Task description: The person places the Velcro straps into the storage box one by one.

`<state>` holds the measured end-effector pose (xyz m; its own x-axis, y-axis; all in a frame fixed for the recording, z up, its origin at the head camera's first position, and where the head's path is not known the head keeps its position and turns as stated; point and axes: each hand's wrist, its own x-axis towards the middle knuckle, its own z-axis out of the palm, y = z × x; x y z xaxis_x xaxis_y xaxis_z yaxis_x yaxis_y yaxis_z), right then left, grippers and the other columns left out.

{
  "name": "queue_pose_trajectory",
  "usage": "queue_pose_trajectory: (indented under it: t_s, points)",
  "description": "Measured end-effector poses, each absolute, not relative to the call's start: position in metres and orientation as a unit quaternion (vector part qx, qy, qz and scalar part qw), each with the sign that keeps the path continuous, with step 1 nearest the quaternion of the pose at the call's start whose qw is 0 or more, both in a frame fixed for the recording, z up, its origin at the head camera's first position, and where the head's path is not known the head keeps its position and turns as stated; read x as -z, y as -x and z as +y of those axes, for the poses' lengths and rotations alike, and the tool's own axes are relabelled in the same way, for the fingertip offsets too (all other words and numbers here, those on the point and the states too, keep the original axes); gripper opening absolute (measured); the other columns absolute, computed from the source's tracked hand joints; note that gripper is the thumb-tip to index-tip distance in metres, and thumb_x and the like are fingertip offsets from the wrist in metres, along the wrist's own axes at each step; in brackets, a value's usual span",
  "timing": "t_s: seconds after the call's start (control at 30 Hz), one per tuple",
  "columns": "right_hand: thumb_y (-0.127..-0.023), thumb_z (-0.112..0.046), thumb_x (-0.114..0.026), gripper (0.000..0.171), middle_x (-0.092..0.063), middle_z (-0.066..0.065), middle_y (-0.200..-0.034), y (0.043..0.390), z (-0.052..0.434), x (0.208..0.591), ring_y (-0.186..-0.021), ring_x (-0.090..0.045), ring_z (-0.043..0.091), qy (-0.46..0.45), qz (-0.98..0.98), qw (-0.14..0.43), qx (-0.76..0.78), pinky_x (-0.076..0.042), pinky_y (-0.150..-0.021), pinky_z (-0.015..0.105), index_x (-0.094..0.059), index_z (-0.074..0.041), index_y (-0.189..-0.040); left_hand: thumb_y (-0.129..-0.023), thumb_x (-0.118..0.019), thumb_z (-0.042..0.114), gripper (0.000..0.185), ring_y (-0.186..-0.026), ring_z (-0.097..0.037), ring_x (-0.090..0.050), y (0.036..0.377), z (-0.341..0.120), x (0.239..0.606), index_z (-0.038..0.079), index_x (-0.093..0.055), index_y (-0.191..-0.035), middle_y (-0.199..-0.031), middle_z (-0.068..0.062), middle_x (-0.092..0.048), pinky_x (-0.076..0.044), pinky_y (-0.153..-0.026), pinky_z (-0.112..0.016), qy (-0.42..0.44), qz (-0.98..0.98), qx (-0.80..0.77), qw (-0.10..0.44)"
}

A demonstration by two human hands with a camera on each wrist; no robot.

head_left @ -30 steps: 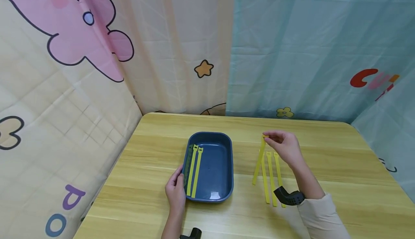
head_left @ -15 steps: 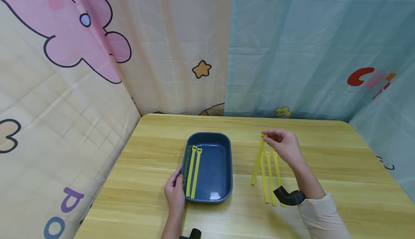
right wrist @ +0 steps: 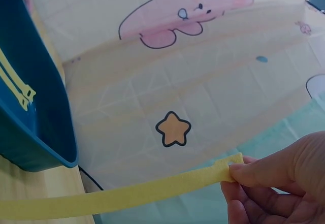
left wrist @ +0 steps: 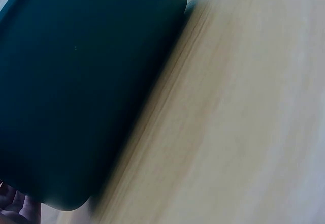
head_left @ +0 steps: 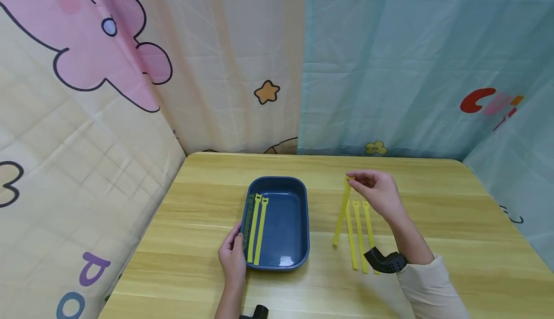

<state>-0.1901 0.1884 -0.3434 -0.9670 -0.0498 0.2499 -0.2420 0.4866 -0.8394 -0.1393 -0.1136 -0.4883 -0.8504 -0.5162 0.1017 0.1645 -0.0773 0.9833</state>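
Note:
My left hand (head_left: 232,259) grips the left side of a blue rectangular tray (head_left: 285,227). Inside it, along the left wall, lie two yellow hook-and-loop cable ties (head_left: 261,232) with slotted heads; a dark green band beside them could be ties or a reflection. Over the table to the tray's right, my right hand (head_left: 377,195) pinches another yellow cable tie (head_left: 341,218) by its slotted head, between thumb and fingers. The tie (right wrist: 132,196) stretches out to the left in the right wrist view. Several more ties (head_left: 359,237) lie side by side under that hand.
A light wooden table (head_left: 207,184) carries everything. Printed curtains (head_left: 233,69) hang behind it and along both sides. Each wrist wears a black camera mount, such as the right mount (head_left: 385,262).
My right hand has risen very slightly with the pinched cable tie. The left hand and tray keep their place while the head view shifts a little.

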Motion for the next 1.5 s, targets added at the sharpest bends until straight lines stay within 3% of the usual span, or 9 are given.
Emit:
queue_pose_trajectory:
  t_s: [0.67, 0.87, 1.17, 1.5]
  points:
    - [-0.085, -0.008, -0.065, 0.023, -0.067, 0.016, -0.096, 0.191, 0.178, 0.329, -0.078, -0.062, 0.007, -0.109, -0.847, 0.116, -0.507, -0.05, -0.068, 0.018, -0.066, 0.004, -0.104, -0.091, -0.046, 0.0, 0.03, -0.109, -0.013, -0.052, 0.14, -0.115, 0.49, -0.008, -0.058, -0.118, -0.121, -0.02, -0.056, -0.043, -0.082, -0.014, -0.133, -0.636, 0.722, 0.239]
    - [-0.085, -0.008, -0.065, 0.023, -0.066, 0.017, -0.097, 0.189, 0.172, 0.321, -0.083, -0.064, 0.02, -0.127, -0.829, 0.126, -0.53, -0.05, -0.069, 0.019, -0.066, 0.005, -0.103, -0.091, -0.046, -0.001, 0.03, -0.108, -0.014, -0.053, 0.142, -0.115, 0.491, -0.009, -0.058, -0.117, -0.12, -0.02, -0.057, -0.044, -0.082, -0.014, -0.135, -0.636, 0.722, 0.238]
    - [-0.083, -0.004, -0.066, 0.021, -0.066, 0.018, -0.095, 0.184, 0.158, 0.306, -0.077, -0.063, 0.008, -0.159, -0.802, 0.151, -0.555, -0.051, -0.069, 0.02, -0.066, 0.006, -0.102, -0.091, -0.046, -0.001, 0.03, -0.11, -0.019, -0.052, 0.142, -0.114, 0.486, -0.008, -0.058, -0.118, -0.12, -0.018, -0.057, -0.043, -0.082, -0.014, -0.134, -0.632, 0.724, 0.239]
    - [-0.082, 0.0, -0.066, 0.021, -0.066, 0.018, -0.094, 0.183, 0.141, 0.314, -0.08, -0.064, 0.019, -0.172, -0.771, 0.125, -0.601, -0.052, -0.071, 0.024, -0.066, 0.008, -0.101, -0.091, -0.046, 0.0, 0.03, -0.107, -0.017, -0.053, 0.14, -0.115, 0.489, -0.008, -0.058, -0.118, -0.12, -0.018, -0.057, -0.044, -0.08, -0.014, -0.144, -0.639, 0.719, 0.233]
